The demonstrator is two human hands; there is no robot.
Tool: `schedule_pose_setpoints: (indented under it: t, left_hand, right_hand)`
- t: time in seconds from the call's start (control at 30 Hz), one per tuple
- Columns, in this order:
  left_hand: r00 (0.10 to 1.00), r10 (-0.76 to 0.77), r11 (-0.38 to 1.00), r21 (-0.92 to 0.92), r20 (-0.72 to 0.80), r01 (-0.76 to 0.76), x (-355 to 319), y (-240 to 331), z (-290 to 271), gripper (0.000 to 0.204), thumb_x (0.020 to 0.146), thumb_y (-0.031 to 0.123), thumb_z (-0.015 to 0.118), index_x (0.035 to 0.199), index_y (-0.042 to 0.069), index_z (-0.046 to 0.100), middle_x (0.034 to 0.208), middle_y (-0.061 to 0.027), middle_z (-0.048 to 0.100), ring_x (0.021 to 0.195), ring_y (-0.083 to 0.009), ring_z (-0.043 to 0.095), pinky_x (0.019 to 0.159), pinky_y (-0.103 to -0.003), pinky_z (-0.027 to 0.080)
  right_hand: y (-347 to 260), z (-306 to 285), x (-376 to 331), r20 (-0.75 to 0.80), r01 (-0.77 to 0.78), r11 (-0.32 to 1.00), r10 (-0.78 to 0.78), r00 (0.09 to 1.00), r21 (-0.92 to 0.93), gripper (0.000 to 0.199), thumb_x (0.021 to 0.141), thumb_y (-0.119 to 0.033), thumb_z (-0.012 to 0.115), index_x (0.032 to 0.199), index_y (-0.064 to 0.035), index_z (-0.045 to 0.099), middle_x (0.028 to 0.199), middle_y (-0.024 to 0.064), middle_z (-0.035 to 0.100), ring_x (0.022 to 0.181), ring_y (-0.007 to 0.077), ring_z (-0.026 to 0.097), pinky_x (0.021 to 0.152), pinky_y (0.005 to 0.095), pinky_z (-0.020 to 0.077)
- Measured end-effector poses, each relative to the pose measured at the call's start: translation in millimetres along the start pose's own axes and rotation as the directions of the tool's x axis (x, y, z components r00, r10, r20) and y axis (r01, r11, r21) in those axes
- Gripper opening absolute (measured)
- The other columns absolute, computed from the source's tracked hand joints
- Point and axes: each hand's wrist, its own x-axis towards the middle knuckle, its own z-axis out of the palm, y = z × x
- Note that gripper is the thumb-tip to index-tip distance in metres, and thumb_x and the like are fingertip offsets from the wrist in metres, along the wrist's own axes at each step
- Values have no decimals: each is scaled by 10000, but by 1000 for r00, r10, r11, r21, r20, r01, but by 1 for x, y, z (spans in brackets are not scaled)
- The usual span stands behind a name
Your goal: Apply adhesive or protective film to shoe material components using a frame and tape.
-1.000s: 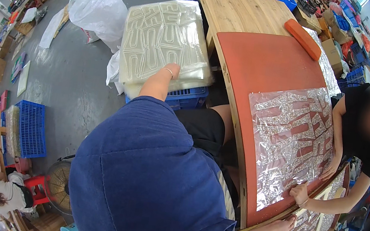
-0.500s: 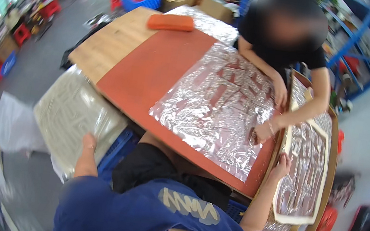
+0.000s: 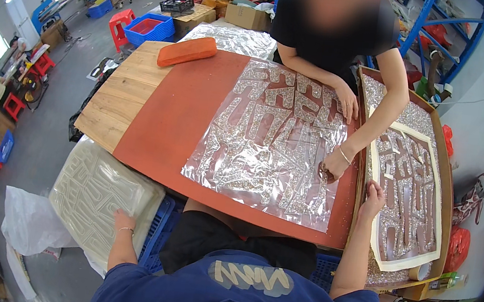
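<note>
My left hand (image 3: 124,221) rests on the near right part of a stack of clear plastic sheets (image 3: 97,184) with raised strip-like shapes, its fingers laid out rather than wrapped. At the right, my right hand (image 3: 374,196) is closed, fingers curled at the left border of a cream-edged screen frame (image 3: 435,222). That frame lies on glittering grains in a shallow tray (image 3: 437,253). Between my hands, a clear film sheet (image 3: 233,174) with sparkling cut-out shapes covers part of a red-brown board. Across from me, a co-worker's hand (image 3: 334,165) presses something small and brown on the film.
The red-brown mat (image 3: 165,110) lies on a wooden table (image 3: 111,103), with an orange block (image 3: 187,51) at its far edge. A blue crate (image 3: 159,232) supports the plastic stack. Nearby are a white plastic bag (image 3: 31,221), a tape roll (image 3: 418,271) and a blue rack (image 3: 429,29).
My view has shifted, so the whole scene sits differently in the picture. My left hand stays on the plastic stack and my right at the frame. The co-worker's hand remains on the film's right side.
</note>
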Motion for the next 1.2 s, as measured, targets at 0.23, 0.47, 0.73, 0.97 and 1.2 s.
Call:
schedule_pose_setpoints:
  t: [0.23,0.47,0.73,0.97,1.2]
  left_hand:
    - [977,206,978,39,-61,-204,27,18,18,278,829,123,552,1051,-29,622,1182,-244,559,1179,-382,488,990,-436,398]
    - [999,-22,996,92,48,18,55,-1,39,227,818,143,577,924,-41,656,987,-261,638,926,-410,624,797,-453,508]
    - [999,28,998,55,-33,-26,36,5,23,263,869,208,528,951,-29,610,960,-268,636,926,-419,615,792,-483,489]
    - [933,-210,965,-217,-293,149,15,10,-23,306,954,228,401,1060,-12,560,978,-274,628,897,-450,600,761,-510,463]
    - [670,-367,813,-572,-646,-107,60,-1,-107,419,991,238,363,1267,-52,486,1225,-226,565,1141,-368,526,970,-403,406]
  right_hand:
    - [0,1,-1,-7,-9,999,9,1000,-42,143,881,11,534,978,47,634,977,101,658,897,159,623,862,273,486]
    - [0,2,-1,-1,-24,1000,24,1000,-13,148,882,5,533,982,54,631,977,99,658,902,155,619,859,272,484]
    - [3,-1,1,2,-40,999,40,999,-20,155,891,-19,543,1009,49,617,981,96,653,905,154,618,855,271,483]
    - [4,-3,1,0,-8,1000,8,1000,16,158,886,-2,543,1007,39,636,982,96,662,903,157,626,846,268,490]
    - [0,1,-1,14,-11,1000,11,1000,-14,153,888,0,544,1005,38,635,980,91,660,902,147,623,847,259,488]
